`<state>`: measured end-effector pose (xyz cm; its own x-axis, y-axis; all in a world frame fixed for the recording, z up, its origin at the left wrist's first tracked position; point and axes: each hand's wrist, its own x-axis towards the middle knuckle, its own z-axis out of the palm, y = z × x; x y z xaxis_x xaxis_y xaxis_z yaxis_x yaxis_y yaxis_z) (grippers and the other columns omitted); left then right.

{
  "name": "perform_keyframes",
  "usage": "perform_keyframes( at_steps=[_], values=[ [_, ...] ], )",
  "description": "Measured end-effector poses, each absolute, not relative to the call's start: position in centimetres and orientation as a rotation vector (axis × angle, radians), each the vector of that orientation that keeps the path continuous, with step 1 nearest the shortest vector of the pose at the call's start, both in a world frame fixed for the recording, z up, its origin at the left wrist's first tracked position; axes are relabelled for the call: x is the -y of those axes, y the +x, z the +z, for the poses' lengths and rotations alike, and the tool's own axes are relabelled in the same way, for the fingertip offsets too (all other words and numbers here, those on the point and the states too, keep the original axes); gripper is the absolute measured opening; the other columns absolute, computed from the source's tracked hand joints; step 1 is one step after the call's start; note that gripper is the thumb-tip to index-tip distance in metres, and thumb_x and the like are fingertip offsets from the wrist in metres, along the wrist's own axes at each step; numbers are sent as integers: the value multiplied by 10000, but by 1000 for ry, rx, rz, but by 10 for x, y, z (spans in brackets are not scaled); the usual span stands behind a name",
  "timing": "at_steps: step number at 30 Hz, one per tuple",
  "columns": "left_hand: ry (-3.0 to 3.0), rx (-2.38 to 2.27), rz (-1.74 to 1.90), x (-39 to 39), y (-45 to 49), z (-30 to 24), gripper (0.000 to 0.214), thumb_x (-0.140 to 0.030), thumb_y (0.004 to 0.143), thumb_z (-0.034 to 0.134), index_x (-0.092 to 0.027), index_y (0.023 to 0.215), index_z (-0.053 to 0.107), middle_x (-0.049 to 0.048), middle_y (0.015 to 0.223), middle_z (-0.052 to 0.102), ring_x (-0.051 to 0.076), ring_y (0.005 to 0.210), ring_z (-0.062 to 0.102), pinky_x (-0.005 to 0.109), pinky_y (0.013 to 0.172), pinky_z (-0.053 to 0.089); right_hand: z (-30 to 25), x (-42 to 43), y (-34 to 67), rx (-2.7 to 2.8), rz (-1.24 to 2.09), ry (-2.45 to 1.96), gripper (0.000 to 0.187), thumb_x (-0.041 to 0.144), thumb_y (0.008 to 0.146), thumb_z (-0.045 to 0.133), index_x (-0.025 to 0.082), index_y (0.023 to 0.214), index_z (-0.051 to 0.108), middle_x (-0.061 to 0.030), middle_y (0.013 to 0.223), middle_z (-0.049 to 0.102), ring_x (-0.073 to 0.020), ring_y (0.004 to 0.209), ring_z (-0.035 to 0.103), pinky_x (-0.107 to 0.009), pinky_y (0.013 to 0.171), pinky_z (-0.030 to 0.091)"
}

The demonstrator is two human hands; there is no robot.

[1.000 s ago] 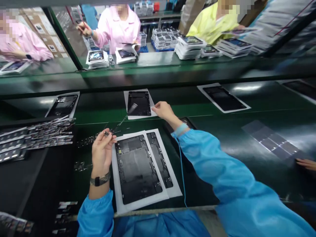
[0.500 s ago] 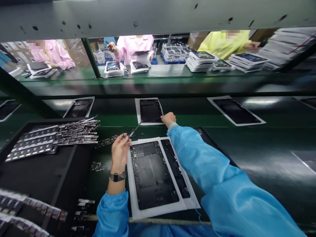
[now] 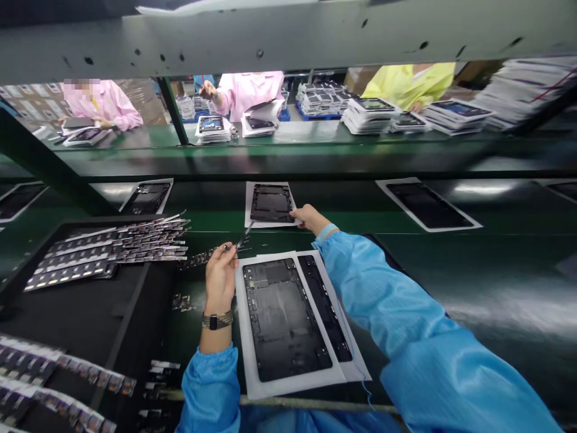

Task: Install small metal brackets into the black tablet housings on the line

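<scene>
In the head view, my left hand [image 3: 219,278] pinches a slim metal tool [image 3: 244,236] that looks like tweezers; its tip reaches toward a black tablet casing [image 3: 271,202] lying on a white sheet [image 3: 248,207] on the green belt. My right hand [image 3: 311,217], arm stretched forward, has thumb and fingers closed on the near right corner of that casing. Directly before me, a larger tablet casing [image 3: 286,322] lies on white paper, overlapping a second casing [image 3: 325,307]. Small loose electronic parts [image 3: 198,258] are scattered left of my left hand.
A black tray [image 3: 85,307] at left holds strips of small components [image 3: 148,240]. More casings on sheets [image 3: 430,204] lie along the belt. Across it, people in pink [image 3: 252,90] and yellow [image 3: 408,87] work among stacked tablets [image 3: 369,114]. A green post [image 3: 45,156] slants at left.
The view has shifted slightly. The casing at my right hand has turned a little and slid slightly left on its sheet. My left hand keeps its pinch on the tool.
</scene>
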<state>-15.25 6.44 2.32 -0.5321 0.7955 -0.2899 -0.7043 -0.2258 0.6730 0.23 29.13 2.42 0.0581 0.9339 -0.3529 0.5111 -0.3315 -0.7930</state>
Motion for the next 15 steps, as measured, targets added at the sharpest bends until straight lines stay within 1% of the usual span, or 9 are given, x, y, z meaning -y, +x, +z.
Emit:
perform_keyframes(
  at_steps=[2,4,5,6,7,9,11,13,15],
  values=[
    [209,-920,1914,-62,-153,26,214,-85,595,810,-129,761,682,-1,766,644,69,640,582,172,543,426,31,-277,9,1388,1329,-1794,279,337,949,624,120,1124,626,-81,1066,660,-177,873,659,-346,751,573],
    [261,-897,1934,-58,-154,30,205,-101,600,817,-139,745,677,3,771,650,82,662,591,187,576,451,36,-250,24,1372,1388,-1703,244,328,897,681,87,880,652,-61,815,658,-140,664,615,-267,589,520],
    [273,-894,1948,-56,-154,32,207,-108,598,821,-144,743,677,3,776,652,87,669,594,193,588,460,38,-231,35,1367,1411,-1653,269,326,855,718,97,746,629,-45,693,623,-127,574,566,-248,514,466],
    [280,-894,1964,-54,-155,34,212,-114,595,825,-150,746,679,2,778,652,91,672,596,198,592,465,39,-209,48,1366,1432,-1605,307,342,819,740,124,659,595,-24,615,583,-117,521,521,-240,469,418],
    [289,-898,1980,-52,-154,36,216,-122,595,827,-154,750,681,1,780,651,94,674,596,201,592,466,39,-185,63,1369,1455,-1559,331,379,796,749,143,633,582,-12,595,570,-114,513,508,-233,461,398],
    [330,-923,1999,-50,-153,39,209,-137,606,826,-160,757,684,0,769,644,99,672,594,207,590,466,39,-134,95,1376,1508,-1472,364,483,739,766,162,667,611,-15,626,603,-138,583,554,-229,512,428],
    [380,-956,1988,-48,-151,42,195,-144,618,820,-162,755,683,3,756,639,103,674,594,210,592,466,37,-88,125,1388,1587,-1352,418,574,724,750,175,802,653,-31,707,660,-170,669,608,-252,603,479],
    [412,-984,1953,-48,-147,44,193,-141,612,821,-160,745,682,8,747,641,103,670,592,206,585,463,33,-52,148,1400,1625,-1389,463,614,767,700,175,908,661,-44,747,683,-188,695,629,-273,641,494],
    [433,-1005,1918,-48,-142,46,202,-135,594,830,-156,734,686,9,743,648,93,645,579,191,560,447,24,-29,161,1464,1608,-1466,474,620,818,639,166,951,662,-48,742,681,-193,676,626,-282,621,486]
  ],
)
